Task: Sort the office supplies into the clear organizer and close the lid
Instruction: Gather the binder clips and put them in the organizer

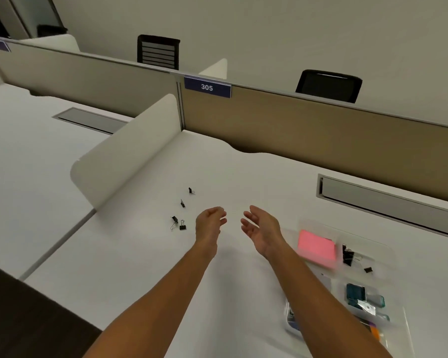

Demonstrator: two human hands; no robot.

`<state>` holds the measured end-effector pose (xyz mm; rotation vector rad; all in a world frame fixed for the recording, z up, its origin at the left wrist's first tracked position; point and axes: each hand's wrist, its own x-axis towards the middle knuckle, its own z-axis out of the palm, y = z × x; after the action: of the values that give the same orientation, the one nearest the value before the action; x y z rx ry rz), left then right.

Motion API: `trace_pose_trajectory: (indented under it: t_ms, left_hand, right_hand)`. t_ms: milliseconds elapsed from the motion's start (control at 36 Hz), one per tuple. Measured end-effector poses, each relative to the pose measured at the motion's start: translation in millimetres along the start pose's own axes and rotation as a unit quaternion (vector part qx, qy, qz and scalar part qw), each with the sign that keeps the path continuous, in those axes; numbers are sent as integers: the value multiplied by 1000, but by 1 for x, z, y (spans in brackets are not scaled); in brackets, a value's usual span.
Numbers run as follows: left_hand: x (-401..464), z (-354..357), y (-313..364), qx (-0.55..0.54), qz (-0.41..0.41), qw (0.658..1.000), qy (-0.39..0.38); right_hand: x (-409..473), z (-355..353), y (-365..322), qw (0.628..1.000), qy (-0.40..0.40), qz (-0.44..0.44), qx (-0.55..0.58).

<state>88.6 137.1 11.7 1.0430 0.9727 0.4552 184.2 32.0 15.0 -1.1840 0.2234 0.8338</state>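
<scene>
Several small black binder clips [182,225] lie scattered on the white desk [140,254], left of my hands. My left hand [210,223] hovers just right of them, fingers curled and apart, holding nothing. My right hand [261,227] is beside it, palm turned inward, fingers spread and empty. The clear organizer [383,248] sits at the lower right with its lid open. It holds a pink sticky-note pad [316,248], more black binder clips [348,254], and teal and clear items [357,293] in separate compartments.
A white side divider [130,148] stands left of the clips. A tan partition [321,130] with a blue "305" label [207,87] runs along the back. A grey cable tray slot [388,200] is set into the desk at the right. Two black chairs stand beyond.
</scene>
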Motion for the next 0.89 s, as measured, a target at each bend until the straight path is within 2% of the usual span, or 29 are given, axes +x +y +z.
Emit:
trace_pose_trajectory:
  t_ms: [194, 444, 528, 778, 889]
  left_hand:
    - [25, -45, -5, 95, 83, 988, 85]
    - [58, -96, -19, 234, 141, 960, 63]
    - [69, -108, -22, 294, 163, 938, 85]
    - [99, -130, -42, 417, 181, 886, 88]
    - [110, -134, -44, 447, 185, 872, 81]
  right_hand:
    - [27, 39, 22, 988, -11, -16, -151]
    - [55, 73, 60, 927, -38, -55, -368]
    - [63, 80, 73, 899, -47, -70, -431]
    - [83, 100, 93, 776, -53, -138, -613]
    - [90, 108, 99, 746, -52, -153, -646]
